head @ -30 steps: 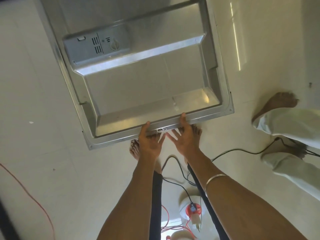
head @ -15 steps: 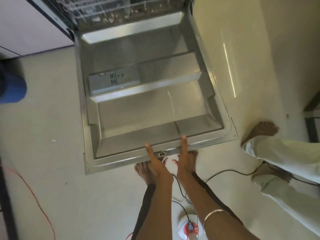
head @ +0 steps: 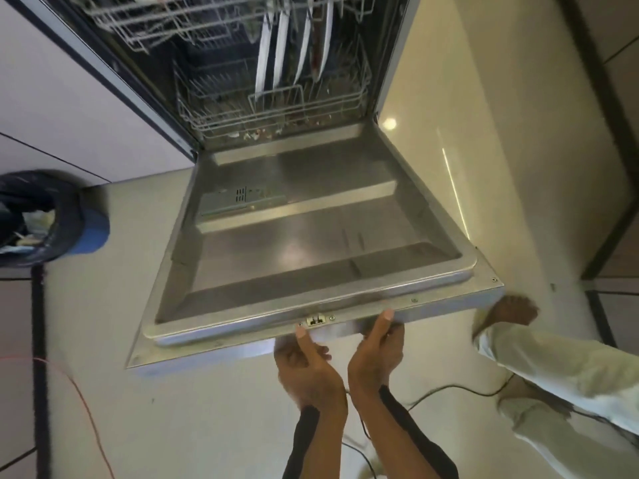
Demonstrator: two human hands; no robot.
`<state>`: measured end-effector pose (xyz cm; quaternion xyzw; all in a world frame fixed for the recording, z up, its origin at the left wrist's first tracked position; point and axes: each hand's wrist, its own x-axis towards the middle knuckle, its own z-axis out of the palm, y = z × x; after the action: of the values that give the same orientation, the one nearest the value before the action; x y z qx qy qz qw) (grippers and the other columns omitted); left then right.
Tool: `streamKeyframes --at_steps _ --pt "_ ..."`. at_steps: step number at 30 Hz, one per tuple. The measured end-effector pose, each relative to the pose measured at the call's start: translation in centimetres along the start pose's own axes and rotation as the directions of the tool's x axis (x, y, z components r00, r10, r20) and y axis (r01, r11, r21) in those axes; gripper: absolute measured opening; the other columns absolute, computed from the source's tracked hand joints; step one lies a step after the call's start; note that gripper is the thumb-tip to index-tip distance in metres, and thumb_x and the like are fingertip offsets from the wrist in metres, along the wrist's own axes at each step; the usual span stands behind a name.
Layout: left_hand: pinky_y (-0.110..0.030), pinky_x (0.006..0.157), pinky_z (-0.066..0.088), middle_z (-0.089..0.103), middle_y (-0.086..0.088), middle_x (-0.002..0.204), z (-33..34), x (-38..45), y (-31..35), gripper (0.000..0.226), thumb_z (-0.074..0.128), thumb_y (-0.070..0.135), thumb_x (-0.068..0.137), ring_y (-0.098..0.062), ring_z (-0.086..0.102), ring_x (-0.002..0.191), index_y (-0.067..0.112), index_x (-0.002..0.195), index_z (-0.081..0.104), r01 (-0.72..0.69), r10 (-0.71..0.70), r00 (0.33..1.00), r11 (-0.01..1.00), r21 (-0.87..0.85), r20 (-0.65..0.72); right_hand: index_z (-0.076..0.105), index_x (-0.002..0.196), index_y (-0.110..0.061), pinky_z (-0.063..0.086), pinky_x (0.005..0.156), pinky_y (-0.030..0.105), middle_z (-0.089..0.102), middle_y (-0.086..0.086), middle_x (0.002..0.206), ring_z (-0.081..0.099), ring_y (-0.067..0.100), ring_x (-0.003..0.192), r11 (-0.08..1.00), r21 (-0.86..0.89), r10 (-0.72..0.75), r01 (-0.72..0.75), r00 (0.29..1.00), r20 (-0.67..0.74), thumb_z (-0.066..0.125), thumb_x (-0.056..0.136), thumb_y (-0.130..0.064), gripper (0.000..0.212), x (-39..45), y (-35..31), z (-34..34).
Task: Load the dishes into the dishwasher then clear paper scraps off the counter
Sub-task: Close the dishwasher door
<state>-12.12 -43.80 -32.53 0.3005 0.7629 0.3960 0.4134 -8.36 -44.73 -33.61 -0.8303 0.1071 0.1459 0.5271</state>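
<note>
At front edge of dishwasher door (head: 311, 236), partly lowered: left hand (head: 304, 364) and right hand (head: 377, 350) gripping it side by side, thumbs on top by latch (head: 315, 320), fingers curled beneath. Behind, in lower rack (head: 276, 108): white plates (head: 294, 46) standing upright. Far left on floor: blue bin (head: 52, 219) with dark liner. Right: another person's foot (head: 511, 311) and pale trouser leg.

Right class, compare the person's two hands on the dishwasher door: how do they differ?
The left hand sits left of the door's latch; the right hand sits right of it. The left thumb ends lower on the door edge than the right thumb. Both grip the front edge, thumbs on top, fingers beneath.
</note>
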Motion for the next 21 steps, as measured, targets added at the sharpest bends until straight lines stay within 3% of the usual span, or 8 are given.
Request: streamKeyframes --at_steps 2,5,8,11,14,17,19,21 --pt "-0.041 0.058 0.055 0.068 0.024 0.072 0.8 0.2 1.4 0.003 0.055 0.026 0.099 -0.007 0.062 0.053 0.026 0.101 0.054 -0.046 0.047 0.999 0.998 -0.03 0.009 0.059 0.096 -0.008 0.054 0.063 0.049 0.064 0.012 0.078 0.062 0.027 0.069 0.998 0.05 -0.05 0.049 0.999 0.016 0.035 0.088 -0.077 0.073 0.2 -1.5 0.6" --pt "-0.051 0.063 0.056 0.071 0.02 0.084 1.5 0.8 3.9 0.052 0.056 0.05 0.09 -0.012 0.067 0.063 0.01 0.122 0.049 -0.135 0.136 0.99 0.989 -0.069 0.022 0.058 0.097 -0.003 0.051 0.064 0.056 0.062 0.024 0.078 0.061 0.038 0.07 0.985 0.151 -0.091 0.085 0.995 0.037 0.039 0.09 -0.074 0.074 0.5 -4.9 1.6" --pt "-0.048 0.069 0.058 0.07 -0.012 0.099 2.1 1.5 8.0 0.072 0.058 0.055 0.087 -0.037 0.068 0.079 0.003 0.134 0.043 -0.244 0.253 0.965 0.962 -0.123 0.062 0.057 0.089 -0.005 0.05 0.06 0.056 0.06 0.017 0.07 0.059 0.036 0.063 0.947 0.286 -0.159 0.147 0.987 0.02 0.046 0.093 -0.061 0.057 0.7 -9.5 3.2" --pt "-0.053 0.062 0.057 0.064 -0.022 0.1 3.5 3.2 12.0 0.07 0.064 0.052 0.087 -0.043 0.065 0.076 0.005 0.134 0.043 -0.33 0.347 0.937 0.915 -0.232 0.036 0.055 0.113 0.002 0.05 0.066 0.061 0.061 0.03 0.088 0.061 0.048 0.077 0.892 0.42 -0.197 0.165 0.98 0.034 0.055 0.09 -0.06 0.067 1.0 -13.2 5.5" --pt "-0.054 0.066 0.056 0.066 -0.012 0.099 4.5 5.0 15.5 0.055 0.065 0.042 0.091 -0.036 0.065 0.081 0.009 0.132 0.046 -0.381 0.403 0.913 0.898 -0.22 0.067 0.053 0.124 0.002 0.053 0.067 0.05 0.06 0.031 0.099 0.062 0.044 0.083 0.859 0.465 -0.269 0.215 0.962 0.053 0.06 0.093 -0.047 0.058 1.7 -17.0 7.2" --pt "-0.04 0.069 0.057 0.065 -0.007 0.105 4.9 6.4 18.8 0.035 0.057 0.033 0.097 -0.028 0.064 0.084 0.014 0.124 0.048 -0.516 0.54 0.83 0.838 -0.174 0.139 0.06 0.108 -0.005 0.048 0.061 0.024 0.061 0.008 0.085 0.056 0.016 0.073 0.836 0.403 -0.411 0.373 0.912 0.009 0.062 0.095 -0.031 0.029 2.5 -20.6 8.3" --pt "-0.033 0.069 0.055 0.064 0.0 0.104 5.3 7.3 20.6 0.021 0.055 0.027 0.099 -0.023 0.062 0.083 0.018 0.118 0.05 -0.58 0.59 0.792 0.807 -0.112 0.157 0.054 0.086 -0.015 0.042 0.062 0.024 0.052 -0.007 0.074 0.047 0.015 0.07 0.808 0.334 -0.515 0.484 0.857 0.003 0.063 0.094 -0.036 0.025 2.8 -22.7 8.6" --pt "-0.029 0.071 0.053 0.063 0.004 0.104 5.6 8.3 22.3 0.017 0.06 0.022 0.097 -0.012 0.058 0.084 0.013 0.111 0.057 -0.617 0.617 0.778 0.786 -0.037 0.124 0.05 0.078 -0.016 0.042 0.066 0.027 0.05 -0.008 0.072 0.042 0.016 0.074 0.756 0.237 -0.63 0.611 0.776 0.008 0.065 0.093 -0.034 0.028 3.4 -24.6 8.8"
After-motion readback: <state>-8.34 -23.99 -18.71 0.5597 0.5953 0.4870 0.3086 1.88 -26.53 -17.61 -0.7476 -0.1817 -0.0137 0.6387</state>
